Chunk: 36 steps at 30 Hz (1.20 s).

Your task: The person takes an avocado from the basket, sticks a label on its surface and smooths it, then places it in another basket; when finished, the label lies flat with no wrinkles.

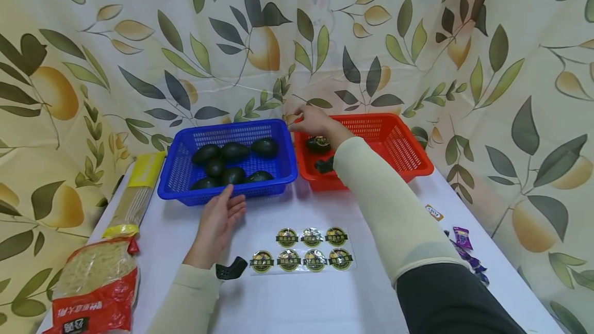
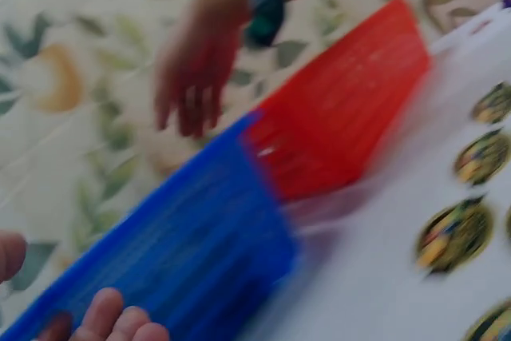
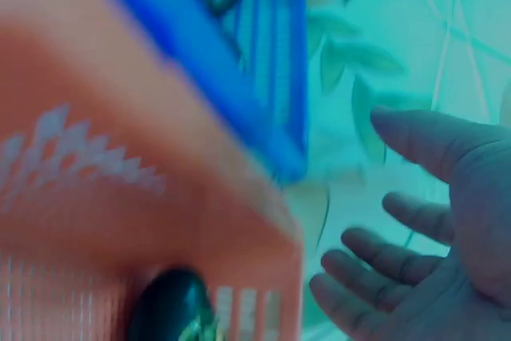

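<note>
Apparently, one stickered avocado (image 1: 317, 144) in the red basket (image 1: 366, 127) is done; seven bare avocados (image 1: 235, 152) remain; left hand (image 1: 215, 228) and right hand (image 1: 317, 121) loosely spread, empty.

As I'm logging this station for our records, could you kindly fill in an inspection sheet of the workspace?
Surface: white-covered table.
Job's things: blue basket holding seven dark avocados; red basket, partly hidden by a sleeve, with one labelled avocado visible; clear sheet with seven round stickers in front.
Clutter: noodle packet and red-and-clear bag at left; purple wrapped pieces and small orange label at right.
Hands: left hand at the blue basket's near side, contact unclear; right hand at the red basket's far corner, holding nothing.
Cables: nothing seen.
Surroundings: leaf-and-fruit patterned curtain.
</note>
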Each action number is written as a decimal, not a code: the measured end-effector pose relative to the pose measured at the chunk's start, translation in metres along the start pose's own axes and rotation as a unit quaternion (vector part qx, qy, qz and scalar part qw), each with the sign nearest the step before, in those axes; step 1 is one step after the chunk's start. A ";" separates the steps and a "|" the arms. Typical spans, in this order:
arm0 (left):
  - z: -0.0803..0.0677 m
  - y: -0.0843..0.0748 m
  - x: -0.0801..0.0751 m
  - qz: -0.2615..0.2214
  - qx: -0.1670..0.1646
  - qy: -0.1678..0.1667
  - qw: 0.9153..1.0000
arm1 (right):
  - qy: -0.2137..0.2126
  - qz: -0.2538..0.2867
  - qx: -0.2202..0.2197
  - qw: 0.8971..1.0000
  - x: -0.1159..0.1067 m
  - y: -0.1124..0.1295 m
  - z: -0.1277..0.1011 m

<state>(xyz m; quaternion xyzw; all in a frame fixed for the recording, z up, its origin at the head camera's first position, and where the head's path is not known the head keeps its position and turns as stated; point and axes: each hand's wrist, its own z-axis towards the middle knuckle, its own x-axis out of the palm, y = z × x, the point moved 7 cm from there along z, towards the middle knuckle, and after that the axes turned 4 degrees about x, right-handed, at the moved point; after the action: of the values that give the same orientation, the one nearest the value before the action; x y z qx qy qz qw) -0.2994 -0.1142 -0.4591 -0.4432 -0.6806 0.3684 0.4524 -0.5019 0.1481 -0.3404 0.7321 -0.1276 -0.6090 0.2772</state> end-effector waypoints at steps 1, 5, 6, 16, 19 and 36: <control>-0.001 -0.007 -0.013 -0.009 -0.005 -0.012 1.000 | 0.001 0.009 -0.011 1.000 0.002 0.007 0.001; -0.003 -0.026 -0.060 -0.067 -0.037 -0.064 0.995 | 0.023 0.031 -0.057 0.998 0.018 0.034 0.007; -0.002 -0.029 -0.069 -0.080 -0.042 -0.075 0.993 | 0.030 0.032 -0.067 0.997 0.023 0.041 0.008; 0.004 -0.042 -0.113 -0.095 -0.009 -0.137 0.986 | 0.085 -0.005 -0.120 0.989 0.070 0.090 0.037; 0.004 -0.042 -0.111 -0.090 -0.011 -0.144 0.985 | 0.089 -0.014 -0.104 0.991 0.076 0.089 0.046; 0.008 -0.043 -0.109 -0.053 -0.003 -0.145 0.988 | 0.115 -0.155 -0.044 0.980 0.112 0.067 0.068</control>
<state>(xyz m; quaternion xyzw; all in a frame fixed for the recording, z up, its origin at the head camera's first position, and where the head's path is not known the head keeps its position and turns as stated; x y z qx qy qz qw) -0.2973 -0.2316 -0.4547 -0.3495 -0.7627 0.4020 0.3668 -0.5319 0.0177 -0.4015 0.7953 0.0466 -0.5613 0.2241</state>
